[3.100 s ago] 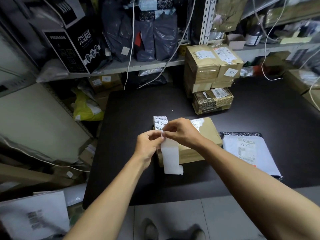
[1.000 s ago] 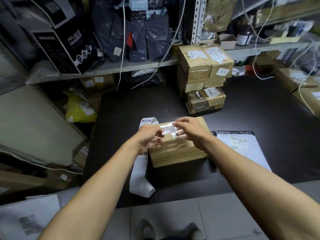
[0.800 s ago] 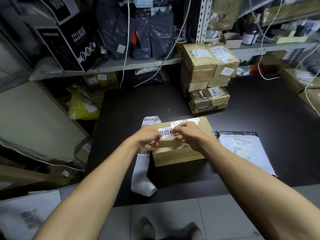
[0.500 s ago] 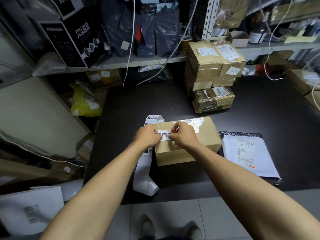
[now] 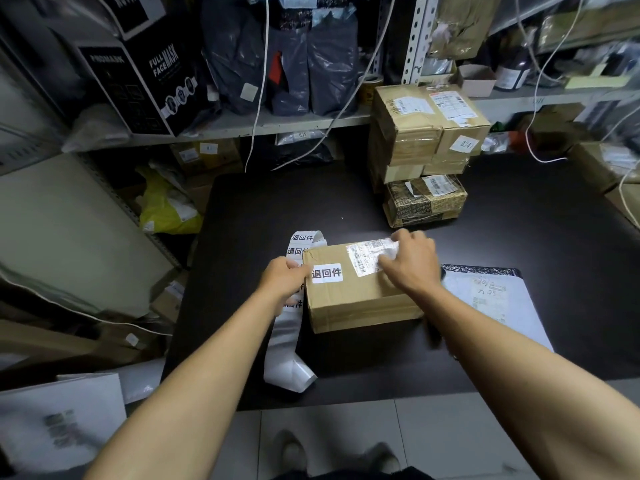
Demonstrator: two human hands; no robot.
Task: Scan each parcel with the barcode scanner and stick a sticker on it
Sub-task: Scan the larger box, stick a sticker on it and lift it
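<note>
Sticker [image 5: 327, 273] now flat on the parcel [image 5: 360, 289] — right hand [image 5: 410, 261] lifts away, fingers relaxed (left hand [image 5: 284, 282] grips the strip [image 5: 290, 327]); next parcel.

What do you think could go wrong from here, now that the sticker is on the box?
1. The right hand rests on the shipping label, so it may crease or smudge the barcode.
2. The sticker strip hangs over the table edge and might slide off.
3. The sticker may lift if not pressed flat.
</note>
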